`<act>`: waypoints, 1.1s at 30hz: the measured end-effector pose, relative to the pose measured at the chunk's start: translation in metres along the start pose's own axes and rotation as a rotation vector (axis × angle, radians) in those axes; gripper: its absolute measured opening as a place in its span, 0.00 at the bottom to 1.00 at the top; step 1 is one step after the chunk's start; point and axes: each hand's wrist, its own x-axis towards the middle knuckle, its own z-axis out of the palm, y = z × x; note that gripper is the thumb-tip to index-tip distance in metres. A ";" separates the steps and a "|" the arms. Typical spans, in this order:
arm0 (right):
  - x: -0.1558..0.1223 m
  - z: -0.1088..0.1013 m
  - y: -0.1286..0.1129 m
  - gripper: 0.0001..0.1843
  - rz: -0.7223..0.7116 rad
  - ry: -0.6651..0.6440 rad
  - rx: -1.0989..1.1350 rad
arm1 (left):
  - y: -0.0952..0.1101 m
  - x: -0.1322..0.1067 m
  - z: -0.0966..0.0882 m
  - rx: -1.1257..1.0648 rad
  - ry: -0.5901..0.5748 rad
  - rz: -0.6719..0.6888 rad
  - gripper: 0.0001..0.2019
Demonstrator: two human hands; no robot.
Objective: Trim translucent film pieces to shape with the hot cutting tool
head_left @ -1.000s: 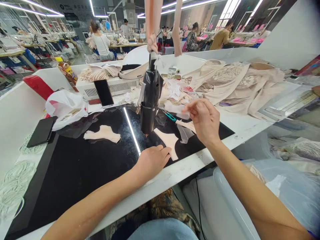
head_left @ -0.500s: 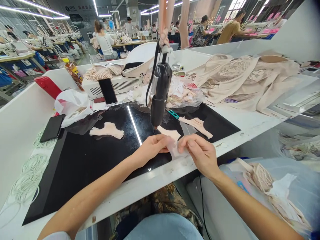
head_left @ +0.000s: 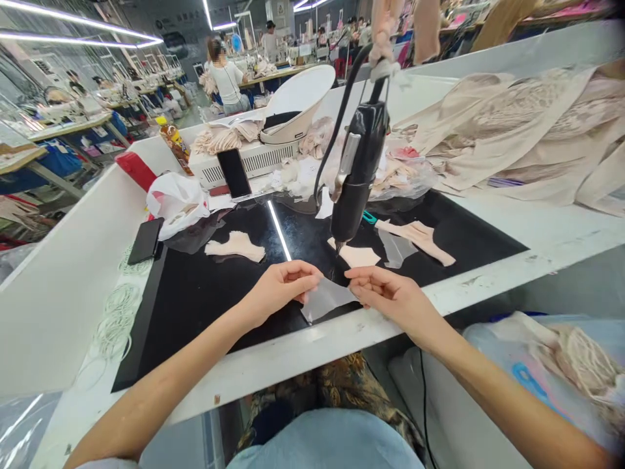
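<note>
A thin translucent sheet piece [head_left: 326, 299] is stretched between my hands near the front edge of the black work surface [head_left: 209, 332]. My left hand [head_left: 286, 286] pinches its left end between thumb and fingers. At the other end my right hand [head_left: 383, 291] is closed on the sheet's right corner. Just beyond the hands lies a beige fabric piece [head_left: 360, 255], under the tip of a hanging black hand tool [head_left: 359, 176]. To its right, another beige cut piece [head_left: 420, 238] rests beside a second translucent piece [head_left: 396, 249]. A stack of beige pieces [head_left: 237, 246] sits at left.
A phone [head_left: 234, 173] leans on a white box [head_left: 254, 161] at the back. Another dark phone [head_left: 145, 241], a white plastic bag [head_left: 176, 203] and pale cord coils [head_left: 114, 326] line the left side. Beige garments [head_left: 517, 130] heap at back right. A person [head_left: 224, 78] sits beyond.
My hands have moved apart, spreading the translucent sheet that was bunched between them. The camera view has turned, so the table appears shifted right. The beige piece under the tool is more exposed.
</note>
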 end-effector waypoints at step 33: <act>0.000 0.022 -0.010 0.10 0.027 -0.264 -0.016 | -0.002 -0.021 -0.035 0.150 0.145 -0.101 0.14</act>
